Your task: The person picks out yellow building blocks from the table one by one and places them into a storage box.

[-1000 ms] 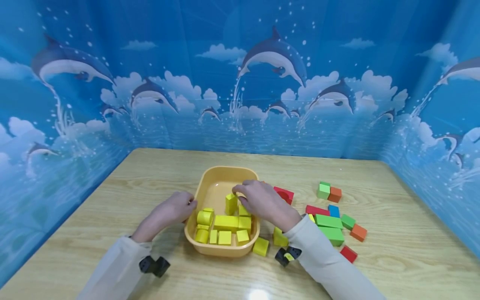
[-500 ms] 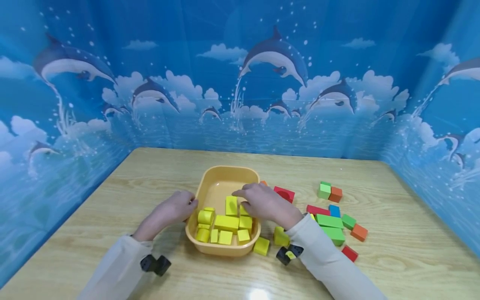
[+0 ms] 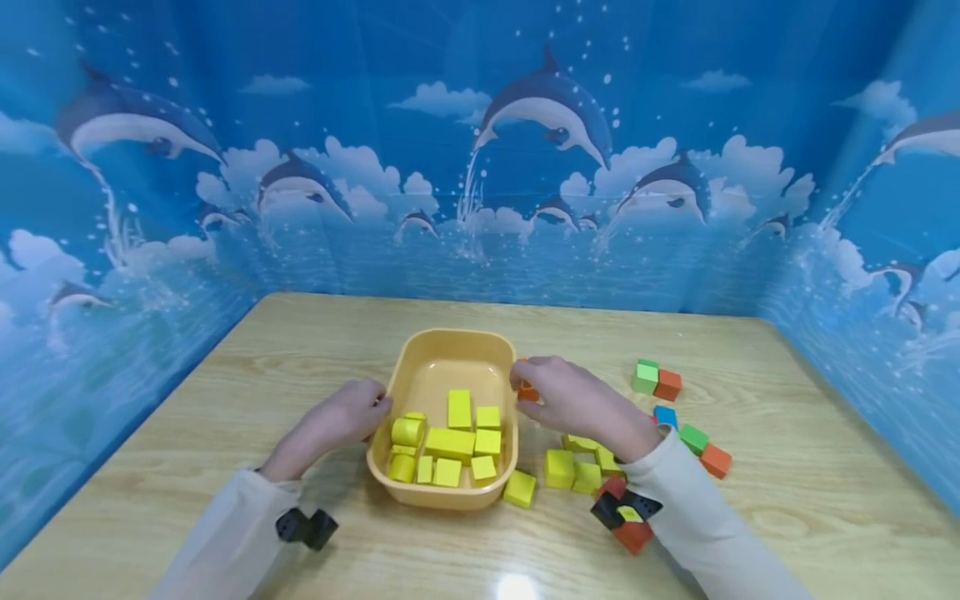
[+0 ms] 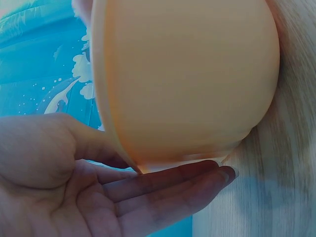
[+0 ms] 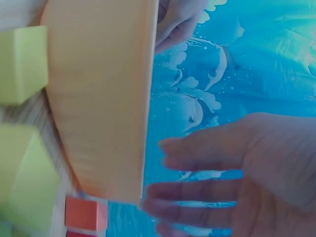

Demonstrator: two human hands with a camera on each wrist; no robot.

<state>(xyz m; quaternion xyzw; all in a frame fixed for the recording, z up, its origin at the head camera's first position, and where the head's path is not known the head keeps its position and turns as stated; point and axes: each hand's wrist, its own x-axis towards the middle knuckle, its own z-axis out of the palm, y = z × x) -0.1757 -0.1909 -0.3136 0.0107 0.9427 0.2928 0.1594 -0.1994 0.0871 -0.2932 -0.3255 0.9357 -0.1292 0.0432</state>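
A yellow-orange plastic bin (image 3: 452, 500) stands on the table with several yellow wooden blocks (image 3: 450, 443) inside, mostly in its near half. My left hand (image 3: 341, 419) grips the bin's left side; in the left wrist view its thumb meets the rim and the fingers lie along the outer wall. Over the bin's right rim hovers my right hand (image 3: 573, 402), holding nothing. Its fingers (image 5: 207, 148) are spread apart in the right wrist view. Beyond its fingertips an orange block (image 3: 528, 390) is partly hidden. One yellow block (image 3: 459, 409) stands upright in the bin.
Several yellow blocks (image 3: 558, 468) lie right of the bin, and a single yellow block (image 3: 519, 488) sits near its front right corner. Green blocks (image 3: 693, 439), orange blocks (image 3: 716, 461) and a blue block (image 3: 664, 416) are farther right. A dolphin-print curtain (image 3: 480, 167) surrounds the table.
My right hand has let go of the yellow block, which now stands in the bin, and has moved right, out over the rim. The left hand keeps its place on the bin.
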